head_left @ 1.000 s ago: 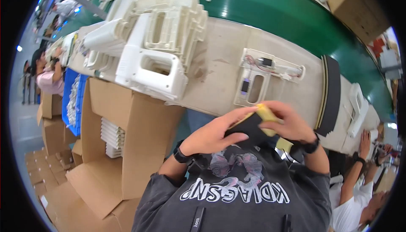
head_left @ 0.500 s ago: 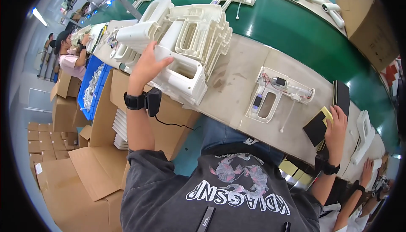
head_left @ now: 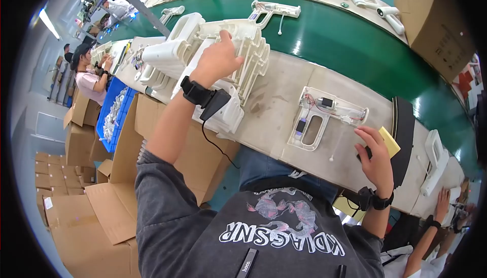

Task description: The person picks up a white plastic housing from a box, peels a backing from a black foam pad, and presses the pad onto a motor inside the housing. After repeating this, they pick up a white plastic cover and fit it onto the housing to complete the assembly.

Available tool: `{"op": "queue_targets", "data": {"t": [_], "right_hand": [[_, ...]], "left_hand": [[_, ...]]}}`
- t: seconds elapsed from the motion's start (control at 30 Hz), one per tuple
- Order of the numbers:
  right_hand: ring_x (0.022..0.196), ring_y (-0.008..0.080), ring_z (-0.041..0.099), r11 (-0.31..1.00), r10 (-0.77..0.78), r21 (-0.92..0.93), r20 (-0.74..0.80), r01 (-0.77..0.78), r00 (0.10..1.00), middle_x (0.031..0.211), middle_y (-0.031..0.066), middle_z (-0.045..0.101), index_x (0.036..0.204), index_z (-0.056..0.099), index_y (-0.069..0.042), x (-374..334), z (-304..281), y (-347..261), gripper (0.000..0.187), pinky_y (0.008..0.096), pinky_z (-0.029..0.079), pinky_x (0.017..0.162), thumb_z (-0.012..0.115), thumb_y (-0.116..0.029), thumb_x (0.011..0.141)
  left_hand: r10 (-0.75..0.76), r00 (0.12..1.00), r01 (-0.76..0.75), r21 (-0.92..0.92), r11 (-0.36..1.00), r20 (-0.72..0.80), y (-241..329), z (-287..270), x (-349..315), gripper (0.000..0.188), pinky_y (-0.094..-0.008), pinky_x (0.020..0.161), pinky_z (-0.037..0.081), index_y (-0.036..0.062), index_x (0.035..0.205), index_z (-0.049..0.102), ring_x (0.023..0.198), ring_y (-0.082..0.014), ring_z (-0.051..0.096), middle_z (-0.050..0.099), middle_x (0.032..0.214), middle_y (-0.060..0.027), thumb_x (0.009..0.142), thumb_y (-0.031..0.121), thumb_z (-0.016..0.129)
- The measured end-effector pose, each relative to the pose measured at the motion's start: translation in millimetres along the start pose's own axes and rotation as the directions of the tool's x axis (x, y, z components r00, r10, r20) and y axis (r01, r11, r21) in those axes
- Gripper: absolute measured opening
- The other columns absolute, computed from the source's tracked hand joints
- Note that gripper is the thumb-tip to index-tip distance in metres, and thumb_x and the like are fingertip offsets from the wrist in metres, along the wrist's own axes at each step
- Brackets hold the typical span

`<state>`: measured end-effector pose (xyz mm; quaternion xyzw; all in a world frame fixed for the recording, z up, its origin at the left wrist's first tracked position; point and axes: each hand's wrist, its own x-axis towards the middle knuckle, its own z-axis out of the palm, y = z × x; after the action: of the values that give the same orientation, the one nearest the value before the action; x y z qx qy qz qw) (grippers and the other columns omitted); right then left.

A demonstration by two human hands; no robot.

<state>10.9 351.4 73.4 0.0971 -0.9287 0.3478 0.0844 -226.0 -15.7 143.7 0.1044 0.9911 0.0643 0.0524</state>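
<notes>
My left hand point(head_left: 218, 62) is over a stack of white plastic shells point(head_left: 253, 50), its visible thumb and index finger apart. The hand and wrist cover part of the stack, and contact with a shell cannot be made out. At the right, my right hand point(head_left: 378, 159) has curled fingers around a black foam sheet, mostly hidden behind the hand. A yellow sheet point(head_left: 389, 142) sticks out beside it. Between my hands lies an open white housing point(head_left: 318, 133) with red wires, a black motor, a purple-and-black part and a thin rod.
Beyond the bench runs a green conveyor point(head_left: 324, 40) carrying another white housing point(head_left: 274, 10). Larger black foam point(head_left: 403, 141) lies at right, near a white shell point(head_left: 433, 164) and another person's hand point(head_left: 442, 204). Cardboard boxes point(head_left: 96, 227) and a blue bin point(head_left: 119, 131) stand left.
My left hand has moved right and farther over the stack. My right hand has moved left and nearer, with the black foam sheet shifted; the larger black foam is now more exposed.
</notes>
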Motion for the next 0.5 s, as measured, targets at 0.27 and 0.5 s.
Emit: {"op": "queue_targets", "data": {"t": [0.27, 0.5], "right_hand": [[0.108, 0.0297, 0.06, 0.989, 0.097, 0.116, -0.063, -0.09, 0.993, 0.12, 0.013, 0.062, 0.123, 0.062, -0.002, -16, -3, 2, 0.039, 0.035, 0.048, 0.092, 0.067, 0.001, 0.085], [0.122, 0.0339, 0.055, 0.989, -0.146, -0.096, -0.486, 0.114, 0.862, 0.136, 0.0151, 0.056, 0.137, 0.052, -0.002, 39, 0, -9, 0.06, 0.0396, 0.044, 0.103, 0.076, -0.009, 0.082]], "left_hand": [[0.043, 0.9, -0.365, -0.698, 0.616, -0.433, 29, -47, -38, 0.041, -0.0273, 0.073, 0.051, -0.0006, 0.123, 0.039, 0.084, -0.0162, 0.063, 0.067, 0.103, -0.0166, 0.1, 0.024, 0.061], [0.382, 0.923, 0.059, -0.964, -0.258, -0.045, 100, 34, -129, 0.032, -0.0357, 0.077, 0.054, 0.0118, 0.135, 0.038, 0.09, -0.0261, 0.062, 0.057, 0.124, -0.0284, 0.104, 0.017, 0.045]]}}
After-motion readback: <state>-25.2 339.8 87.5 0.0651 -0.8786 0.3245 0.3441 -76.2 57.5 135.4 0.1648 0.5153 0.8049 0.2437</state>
